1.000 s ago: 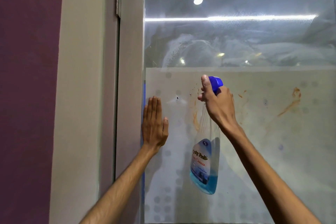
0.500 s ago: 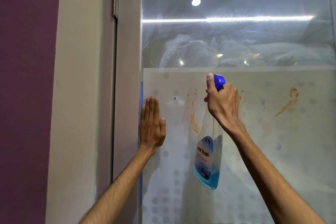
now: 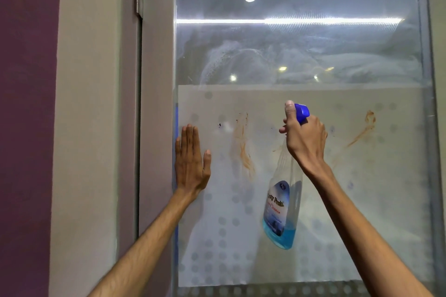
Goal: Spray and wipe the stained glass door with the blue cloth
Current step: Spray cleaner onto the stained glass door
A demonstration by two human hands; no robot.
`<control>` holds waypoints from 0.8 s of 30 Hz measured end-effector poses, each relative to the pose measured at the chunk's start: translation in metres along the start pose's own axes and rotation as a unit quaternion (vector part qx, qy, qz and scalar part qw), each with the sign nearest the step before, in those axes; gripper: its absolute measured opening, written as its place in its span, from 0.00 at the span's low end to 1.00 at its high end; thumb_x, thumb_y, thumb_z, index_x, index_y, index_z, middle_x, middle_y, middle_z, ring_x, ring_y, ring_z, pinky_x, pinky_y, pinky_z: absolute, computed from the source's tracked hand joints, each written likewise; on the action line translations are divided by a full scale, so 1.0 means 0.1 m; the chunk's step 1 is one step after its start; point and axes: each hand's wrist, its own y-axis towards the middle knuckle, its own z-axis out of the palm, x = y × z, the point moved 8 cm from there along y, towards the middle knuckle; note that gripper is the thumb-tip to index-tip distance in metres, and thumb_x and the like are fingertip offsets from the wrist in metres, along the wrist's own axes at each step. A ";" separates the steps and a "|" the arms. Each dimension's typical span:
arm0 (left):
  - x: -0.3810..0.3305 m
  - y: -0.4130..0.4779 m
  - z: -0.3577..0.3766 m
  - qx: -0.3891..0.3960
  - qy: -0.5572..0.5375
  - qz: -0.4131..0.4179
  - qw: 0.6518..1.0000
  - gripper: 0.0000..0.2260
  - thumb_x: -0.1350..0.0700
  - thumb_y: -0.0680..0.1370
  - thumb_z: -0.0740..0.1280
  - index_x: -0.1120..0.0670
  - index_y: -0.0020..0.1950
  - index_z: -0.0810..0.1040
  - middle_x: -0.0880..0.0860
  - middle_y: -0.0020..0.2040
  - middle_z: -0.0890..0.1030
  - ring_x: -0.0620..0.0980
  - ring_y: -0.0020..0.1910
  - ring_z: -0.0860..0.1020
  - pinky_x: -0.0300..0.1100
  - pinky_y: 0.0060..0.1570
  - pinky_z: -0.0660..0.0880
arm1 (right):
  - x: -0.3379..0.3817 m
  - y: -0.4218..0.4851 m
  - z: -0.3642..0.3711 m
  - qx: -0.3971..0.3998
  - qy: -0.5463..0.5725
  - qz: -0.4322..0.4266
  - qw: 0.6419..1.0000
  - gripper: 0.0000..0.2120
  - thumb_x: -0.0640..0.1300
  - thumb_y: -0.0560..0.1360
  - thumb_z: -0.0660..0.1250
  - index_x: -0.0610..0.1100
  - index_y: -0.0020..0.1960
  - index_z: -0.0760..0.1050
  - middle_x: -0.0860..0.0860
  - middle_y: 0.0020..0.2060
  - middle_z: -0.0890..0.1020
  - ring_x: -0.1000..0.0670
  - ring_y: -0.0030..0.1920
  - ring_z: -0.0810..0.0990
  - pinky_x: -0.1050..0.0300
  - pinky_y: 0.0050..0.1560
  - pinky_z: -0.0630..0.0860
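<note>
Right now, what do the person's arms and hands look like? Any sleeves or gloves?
No sleeves or gloves show. The left hand and right hand are bare, with no rings in sight. The left forearm and right forearm are bare too, slim, with fine hairs. No watch or bracelet shows.

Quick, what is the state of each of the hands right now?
Left hand: open, flat on the glass door.
Right hand: closed, holding the spray bottle.

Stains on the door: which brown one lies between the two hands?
The tall smear beside the left hand; the slanted streak lies beyond the right hand.
</note>
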 end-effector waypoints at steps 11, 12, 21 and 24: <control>-0.90 -0.65 0.45 0.069 -0.035 0.032 0.996 0.35 0.43 0.80 0.53 0.63 0.80 0.48 0.60 0.81 0.45 0.56 0.81 0.45 0.49 0.79 0.40 | -0.50 -0.06 -0.30 0.047 0.020 0.064 0.997 0.28 0.60 0.80 0.61 0.39 0.32 0.72 0.48 0.26 0.80 0.50 0.29 0.80 0.55 0.36 0.71; -1.01 -0.68 0.50 0.075 -0.037 0.036 0.996 0.35 0.44 0.80 0.54 0.63 0.80 0.48 0.60 0.81 0.46 0.56 0.81 0.45 0.49 0.79 0.39 | -0.55 -0.06 -0.33 0.055 0.026 0.073 0.995 0.26 0.60 0.79 0.63 0.42 0.30 0.71 0.47 0.26 0.80 0.50 0.27 0.77 0.56 0.35 0.70; -1.87 -0.79 0.97 0.113 -0.063 0.033 0.991 0.37 0.44 0.79 0.56 0.60 0.80 0.45 0.58 0.81 0.43 0.55 0.81 0.44 0.48 0.79 0.39 | -0.81 0.14 -0.68 0.087 0.069 0.102 0.989 0.19 0.50 0.72 0.72 0.35 0.36 0.76 0.38 0.31 0.81 0.47 0.30 0.74 0.51 0.36 0.73; -2.05 -0.76 1.10 0.112 -0.066 0.025 0.991 0.37 0.44 0.80 0.57 0.61 0.80 0.45 0.58 0.81 0.43 0.54 0.81 0.44 0.47 0.79 0.39 | -0.82 0.33 -0.82 0.087 0.076 0.102 0.988 0.14 0.50 0.72 0.73 0.42 0.34 0.76 0.47 0.29 0.81 0.48 0.30 0.76 0.51 0.37 0.74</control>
